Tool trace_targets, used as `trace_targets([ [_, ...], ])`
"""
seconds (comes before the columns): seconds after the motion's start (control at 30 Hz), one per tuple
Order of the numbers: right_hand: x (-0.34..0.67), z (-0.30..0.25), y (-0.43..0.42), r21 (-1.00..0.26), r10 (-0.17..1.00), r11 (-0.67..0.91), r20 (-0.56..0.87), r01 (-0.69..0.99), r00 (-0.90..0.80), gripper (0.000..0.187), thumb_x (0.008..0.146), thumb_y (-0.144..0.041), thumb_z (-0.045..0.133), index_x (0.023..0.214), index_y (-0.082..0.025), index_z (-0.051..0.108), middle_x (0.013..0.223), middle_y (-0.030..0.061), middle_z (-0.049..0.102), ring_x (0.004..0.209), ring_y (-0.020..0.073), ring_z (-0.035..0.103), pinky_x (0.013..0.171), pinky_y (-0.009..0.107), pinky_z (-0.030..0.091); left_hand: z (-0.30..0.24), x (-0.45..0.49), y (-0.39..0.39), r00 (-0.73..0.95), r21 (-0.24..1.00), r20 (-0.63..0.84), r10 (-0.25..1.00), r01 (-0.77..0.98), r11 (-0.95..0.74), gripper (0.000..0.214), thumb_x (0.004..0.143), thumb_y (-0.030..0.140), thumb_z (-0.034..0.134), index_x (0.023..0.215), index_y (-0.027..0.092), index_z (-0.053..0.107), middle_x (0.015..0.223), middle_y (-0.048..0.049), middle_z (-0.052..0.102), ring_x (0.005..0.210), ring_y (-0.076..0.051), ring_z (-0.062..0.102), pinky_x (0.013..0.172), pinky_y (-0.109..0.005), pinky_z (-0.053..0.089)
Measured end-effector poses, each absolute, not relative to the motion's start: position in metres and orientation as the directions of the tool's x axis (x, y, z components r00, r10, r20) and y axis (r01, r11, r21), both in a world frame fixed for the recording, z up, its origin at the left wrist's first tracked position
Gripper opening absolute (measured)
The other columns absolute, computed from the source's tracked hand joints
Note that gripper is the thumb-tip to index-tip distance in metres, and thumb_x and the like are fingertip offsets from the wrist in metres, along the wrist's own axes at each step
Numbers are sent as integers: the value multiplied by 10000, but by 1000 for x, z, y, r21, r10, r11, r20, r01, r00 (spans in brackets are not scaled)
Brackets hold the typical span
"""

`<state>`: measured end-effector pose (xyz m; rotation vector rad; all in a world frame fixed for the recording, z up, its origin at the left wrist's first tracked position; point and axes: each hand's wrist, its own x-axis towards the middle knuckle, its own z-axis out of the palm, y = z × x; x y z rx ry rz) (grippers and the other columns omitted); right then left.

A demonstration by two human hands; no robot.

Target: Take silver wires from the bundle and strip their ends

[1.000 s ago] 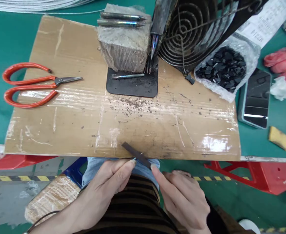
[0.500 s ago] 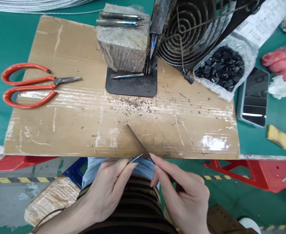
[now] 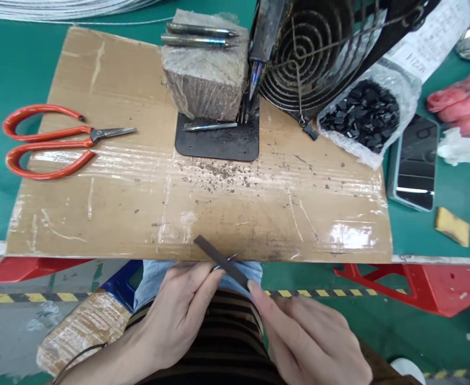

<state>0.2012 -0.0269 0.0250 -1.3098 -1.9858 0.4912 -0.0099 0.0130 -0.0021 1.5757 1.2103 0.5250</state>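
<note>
My left hand (image 3: pixel 182 310) is closed, thumb and forefinger pinching a slim pointed soldering iron tip (image 3: pixel 232 258) at the cardboard's front edge. Only its sharp end shows past the fingers. My right hand (image 3: pixel 310 331) grips a flat dark file (image 3: pixel 222 263), the forefinger stretched along it. The file lies across the soldering iron tip, its broad face turned up. Similar soldering iron tips (image 3: pixel 200 41) rest on a grey block (image 3: pixel 202 80), and another tip (image 3: pixel 210 126) lies on the black base plate (image 3: pixel 216 147) in front of it.
Red-handled scissors (image 3: pixel 94 136) lie at the left on the cardboard sheet (image 3: pixel 130 198). A soldering iron (image 3: pixel 261 48) and a fan grille (image 3: pixel 299 59) stand at the back. To the right are a bag of black parts (image 3: pixel 367 115), a phone (image 3: pixel 415 163) and a yellow sponge (image 3: pixel 453 226).
The file has slid toward me and turned from its narrow edge to its broad face, now crossing over the soldering iron tip. My right hand has moved lower; my left stays nearly still.
</note>
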Motion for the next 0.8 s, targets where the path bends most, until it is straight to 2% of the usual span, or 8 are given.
trace_targets([
  [0.1, 209, 18, -30, -579, 888, 455, 351, 677, -297, 503, 898, 106, 608, 1373, -47, 675, 841, 71, 767, 595, 146, 620, 542, 311, 479, 3, -9, 15, 385, 904, -271, 882, 417, 95, 375, 1096, 244, 410, 722, 227, 412, 644, 61, 477, 577, -122, 442, 594, -262, 373],
  [0.27, 210, 14, -35, -616, 900, 431, 341, 659, -270, 592, 873, 126, 604, 1436, -55, 629, 792, 53, 730, 595, 145, 611, 556, 304, 484, 9, -8, 14, 377, 899, -324, 868, 409, 157, 369, 1105, 274, 363, 744, 236, 434, 667, 41, 493, 605, -145, 464, 577, -276, 371],
  [0.37, 205, 14, -31, -611, 903, 426, 334, 667, -271, 571, 888, 116, 600, 1432, -55, 632, 782, 42, 722, 592, 141, 615, 561, 300, 483, 8, -9, 14, 374, 904, -288, 881, 411, 121, 389, 1109, 266, 359, 731, 233, 443, 646, 43, 487, 574, -139, 453, 548, -277, 359],
  [0.57, 195, 8, -16, -521, 879, 457, 389, 721, -276, 393, 959, 38, 594, 1323, -60, 705, 758, 16, 719, 587, 132, 631, 580, 296, 486, 7, -8, 12, 347, 901, -186, 919, 434, 19, 382, 1098, 207, 407, 722, 212, 469, 636, 64, 484, 570, -99, 452, 587, -229, 379],
  [0.73, 202, 7, -28, -572, 894, 443, 341, 690, -291, 484, 930, 78, 596, 1393, -47, 658, 775, 32, 715, 586, 135, 608, 569, 300, 462, 4, -7, 11, 368, 903, -206, 907, 429, 31, 329, 1096, 185, 408, 789, 211, 523, 697, 54, 571, 628, -102, 514, 649, -229, 412],
  [0.8, 201, 6, -27, -574, 896, 435, 353, 694, -269, 469, 928, 82, 593, 1369, -52, 675, 763, 29, 712, 581, 134, 602, 559, 299, 457, 3, -6, 12, 361, 901, -191, 913, 434, 17, 335, 1091, 179, 412, 771, 213, 504, 677, 59, 553, 607, -103, 495, 632, -232, 405],
])
